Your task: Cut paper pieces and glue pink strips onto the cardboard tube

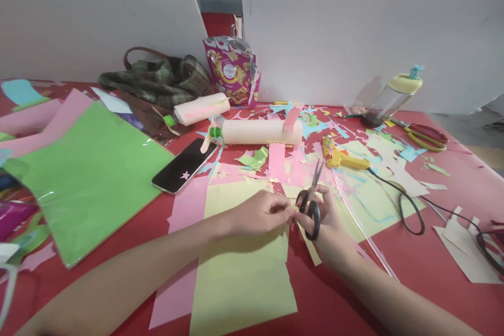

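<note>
My right hand (328, 226) has the black-handled scissors (314, 197) hooked in it, blades pointing up and away. The fingertips of my left hand (265, 213) are pinched together around a small bit of pale yellow paper (294, 210), mostly hidden by the fingers. My right thumb and fingertips meet the left ones at that bit. Beneath my left hand lies a large yellow paper sheet (244, 283), with a pink sheet (177, 283) showing along its left side. Just beyond my hands are a pink paper strip (276, 163) and loose scraps.
Two paper-wrapped bottles (255, 132) (202, 108) lie behind my hands. A black phone (185, 165) and green paper pack (90, 173) are left. To the right are a yellow glue gun (344, 160) with cord, red-and-yellow-handled scissors (427, 136) and a clear jar (388, 100).
</note>
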`<act>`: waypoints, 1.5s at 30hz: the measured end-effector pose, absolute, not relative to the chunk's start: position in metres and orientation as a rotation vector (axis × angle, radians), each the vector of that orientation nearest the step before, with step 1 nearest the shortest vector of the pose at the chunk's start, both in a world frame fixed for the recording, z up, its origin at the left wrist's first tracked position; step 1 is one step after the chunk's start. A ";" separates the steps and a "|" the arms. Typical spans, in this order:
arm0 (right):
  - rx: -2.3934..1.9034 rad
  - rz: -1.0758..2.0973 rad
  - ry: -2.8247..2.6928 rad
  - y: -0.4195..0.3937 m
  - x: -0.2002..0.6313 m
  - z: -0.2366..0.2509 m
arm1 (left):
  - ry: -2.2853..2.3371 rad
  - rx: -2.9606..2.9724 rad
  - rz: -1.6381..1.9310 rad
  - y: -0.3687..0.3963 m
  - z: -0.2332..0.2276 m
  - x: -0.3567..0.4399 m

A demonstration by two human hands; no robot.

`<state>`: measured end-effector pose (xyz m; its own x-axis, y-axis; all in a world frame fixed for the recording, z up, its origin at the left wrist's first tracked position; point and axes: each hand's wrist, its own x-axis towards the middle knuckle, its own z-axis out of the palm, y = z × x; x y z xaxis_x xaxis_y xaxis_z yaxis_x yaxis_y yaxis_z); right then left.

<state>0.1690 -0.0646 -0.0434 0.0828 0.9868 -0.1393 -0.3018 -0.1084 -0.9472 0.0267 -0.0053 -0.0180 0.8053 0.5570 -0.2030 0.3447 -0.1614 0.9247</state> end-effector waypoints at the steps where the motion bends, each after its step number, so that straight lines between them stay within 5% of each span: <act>1: -1.116 1.353 -0.849 -0.065 0.169 -0.043 | 0.691 1.778 0.215 -0.005 -0.018 0.027; 18: -1.044 1.622 -0.983 -0.069 0.168 -0.046 | 0.943 1.814 0.468 0.013 0.005 0.014; 45: -0.876 1.804 -1.130 -0.072 0.171 -0.043 | 0.949 2.071 0.312 0.013 0.010 0.008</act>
